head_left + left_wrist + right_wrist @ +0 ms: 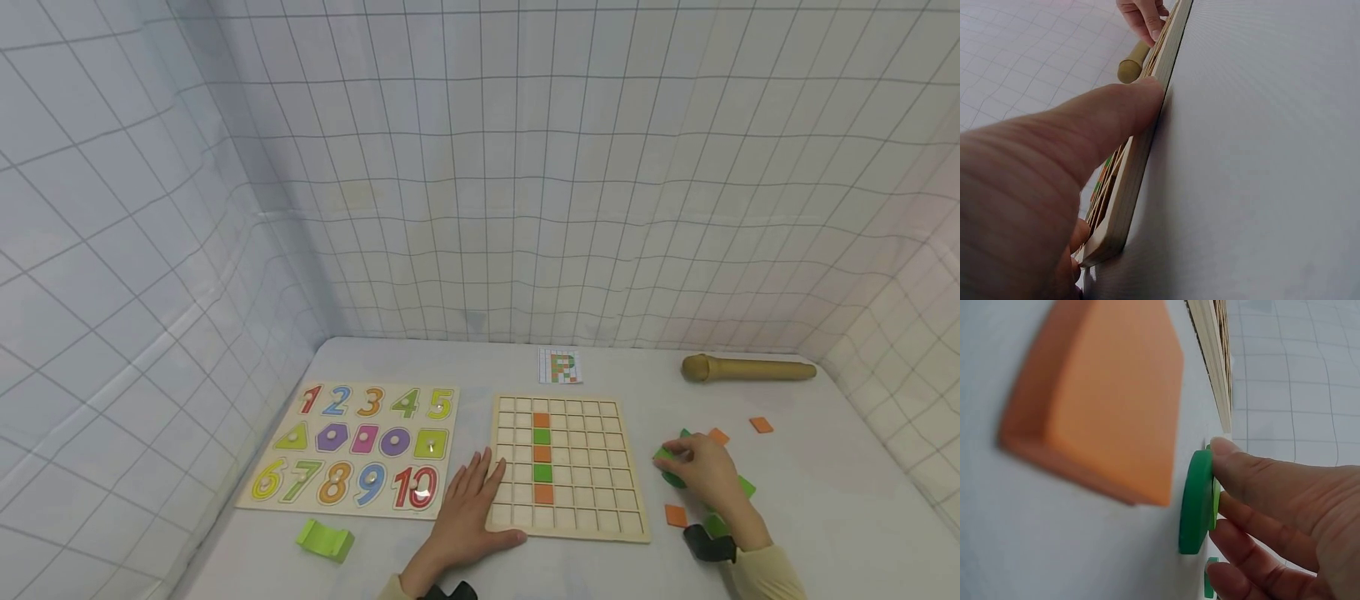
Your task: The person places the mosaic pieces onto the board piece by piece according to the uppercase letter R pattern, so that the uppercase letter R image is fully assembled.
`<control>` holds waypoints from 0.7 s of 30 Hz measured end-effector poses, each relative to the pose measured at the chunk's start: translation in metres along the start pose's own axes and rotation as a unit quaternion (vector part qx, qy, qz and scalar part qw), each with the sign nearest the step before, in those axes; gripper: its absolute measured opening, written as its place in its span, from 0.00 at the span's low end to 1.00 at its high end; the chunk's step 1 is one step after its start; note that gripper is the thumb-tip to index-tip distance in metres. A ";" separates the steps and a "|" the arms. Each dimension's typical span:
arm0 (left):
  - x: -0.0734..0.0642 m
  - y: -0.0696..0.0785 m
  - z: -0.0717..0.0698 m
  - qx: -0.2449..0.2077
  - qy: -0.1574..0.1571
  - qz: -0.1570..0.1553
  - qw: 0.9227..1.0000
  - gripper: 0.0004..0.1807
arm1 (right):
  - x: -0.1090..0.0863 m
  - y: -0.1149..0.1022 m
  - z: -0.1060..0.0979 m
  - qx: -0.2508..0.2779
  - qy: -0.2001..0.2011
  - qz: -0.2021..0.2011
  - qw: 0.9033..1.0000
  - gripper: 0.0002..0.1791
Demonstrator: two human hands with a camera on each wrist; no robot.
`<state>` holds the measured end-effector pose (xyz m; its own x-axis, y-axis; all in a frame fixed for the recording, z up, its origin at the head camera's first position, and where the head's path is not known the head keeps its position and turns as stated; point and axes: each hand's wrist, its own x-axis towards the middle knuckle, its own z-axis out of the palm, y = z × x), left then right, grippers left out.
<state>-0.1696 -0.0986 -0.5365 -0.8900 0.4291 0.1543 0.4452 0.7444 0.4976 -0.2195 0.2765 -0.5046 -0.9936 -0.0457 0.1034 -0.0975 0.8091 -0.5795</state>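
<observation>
"What's the board (592,481) made of?"

"Pale wood, by its look: squarish, ribbed into small cells. One column holds five flat squares (542,436), orange and green by turns."

"And the left hand (468,517)?"

"Fingers spread apart over the board's left side. The left wrist view shows what the head view hides: a thick side wall and a rounded corner, the thumb lying against the edge."

"The right hand (701,471)?"

"Thumb and fingers pinch a light green tile (1215,507), between their tips, to the right of the board. Only the right wrist view shows clearly the thickness of the smooth, curved dark green piece (1193,506) beside it."

"Touching?"

"I can't tell. Nearer that camera, a thick, matte orange tile (1116,394) lies on the surface (585,571), apart from the fingers."
</observation>
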 end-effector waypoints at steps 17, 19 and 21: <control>0.001 0.000 0.000 0.005 -0.003 -0.002 1.000 0.53 | 0.000 -0.007 0.002 -0.018 -0.007 0.013 1.000 0.14; 0.001 0.000 0.000 0.004 -0.001 0.001 1.000 0.53 | 0.000 -0.008 0.004 -0.018 0.004 0.004 1.000 0.13; 0.001 -0.001 0.000 0.002 0.000 0.002 1.000 0.53 | -0.001 -0.008 0.006 -0.019 0.014 -0.006 1.000 0.12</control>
<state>-0.1704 -0.0986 -0.5369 -0.8879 0.4329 0.1558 0.4497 0.7448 0.4930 -0.2182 0.2670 -0.5048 -0.9902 -0.0396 0.1339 -0.1072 0.8302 -0.5470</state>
